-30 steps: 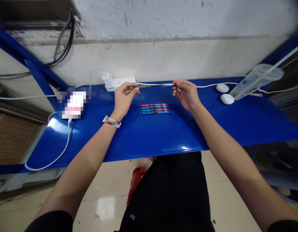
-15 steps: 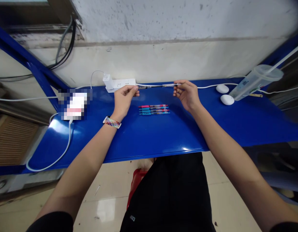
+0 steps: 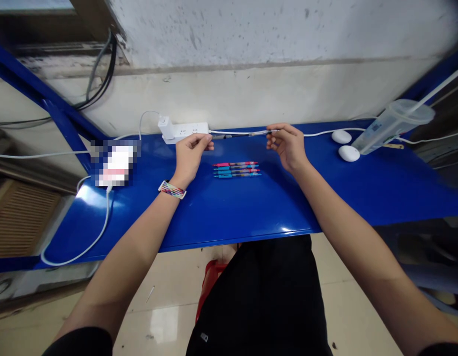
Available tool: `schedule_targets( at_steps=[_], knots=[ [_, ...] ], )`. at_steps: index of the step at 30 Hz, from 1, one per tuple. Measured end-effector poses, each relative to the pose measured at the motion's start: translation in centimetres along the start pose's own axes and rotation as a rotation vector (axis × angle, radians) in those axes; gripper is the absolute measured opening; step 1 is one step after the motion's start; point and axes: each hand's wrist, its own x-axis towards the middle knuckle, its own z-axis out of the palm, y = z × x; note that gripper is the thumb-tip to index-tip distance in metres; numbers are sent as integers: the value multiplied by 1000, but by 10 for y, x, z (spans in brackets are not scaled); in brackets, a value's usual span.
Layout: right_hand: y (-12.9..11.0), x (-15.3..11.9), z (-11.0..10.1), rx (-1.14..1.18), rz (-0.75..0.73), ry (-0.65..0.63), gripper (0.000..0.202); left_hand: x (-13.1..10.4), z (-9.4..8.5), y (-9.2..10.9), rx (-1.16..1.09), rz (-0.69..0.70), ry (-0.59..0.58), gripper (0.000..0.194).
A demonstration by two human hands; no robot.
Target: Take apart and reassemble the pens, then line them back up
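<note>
Above the back of the blue table, a slim black-and-clear pen is stretched level between my hands. My left hand, with a patterned band at the wrist, is closed in a pinch on its dark left end. On the clear right end, the thumb and fingers of my right hand are pinched too. A thin dark length shows between the two thicker end parts; whether they are joined I cannot tell. Just below lie several pens in pink and blue, side by side in a neat stack of rows.
A white power strip with a plugged-in charger stands behind my left hand. Left lies a blurred-out phone on a white cable. At right are two white rounded objects and a tilted clear plastic cup with a straw.
Both hands keep almost the same place and grip on the pen. The view has shifted very slightly; the pens on the table have not moved.
</note>
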Motion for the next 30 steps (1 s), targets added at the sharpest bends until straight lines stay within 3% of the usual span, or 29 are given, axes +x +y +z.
schedule_targets(
  at_steps=[16, 30],
  knots=[
    [-4, -2, 2, 26, 14, 42, 20, 0, -1, 2, 7, -21, 1, 10],
    [-5, -2, 1, 6, 23, 38, 12, 0, -2, 0, 18, -28, 9, 9]
  ],
)
